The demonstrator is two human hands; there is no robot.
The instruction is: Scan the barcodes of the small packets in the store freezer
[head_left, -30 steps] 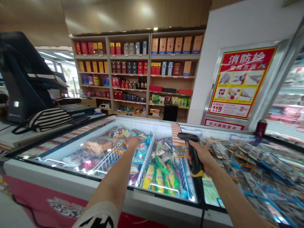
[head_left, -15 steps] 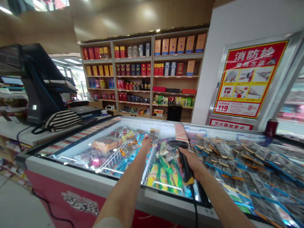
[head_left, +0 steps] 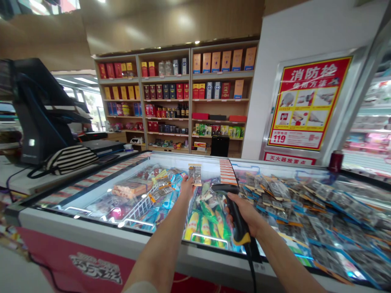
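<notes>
Over the chest freezer (head_left: 100,229), my left hand (head_left: 186,187) pinches a small snack packet (head_left: 195,174) with dark contents and tan edges. My right hand (head_left: 241,211) is wrapped round the handle of a black barcode scanner (head_left: 233,207) with a yellow band near its base. The scanner's head points left, toward the packet, and a cord hangs from its handle. Below the scanner, through the glass, lie yellow and green corn-like packs (head_left: 205,228). To the right of my right hand, many similar snack packets (head_left: 293,203) are heaped on the freezer top.
A dark checkout terminal (head_left: 45,110) and a striped pouch (head_left: 73,158) stand on the counter at left. Behind the freezer are shelves of boxes and bottles (head_left: 168,91). A red-and-white poster (head_left: 308,101) hangs at right. A dark red cup (head_left: 336,160) stands on the freezer's back edge.
The view has shifted slightly to the right. The packet in my left hand has turned to lie more squarely toward me. Both hands keep their hold.
</notes>
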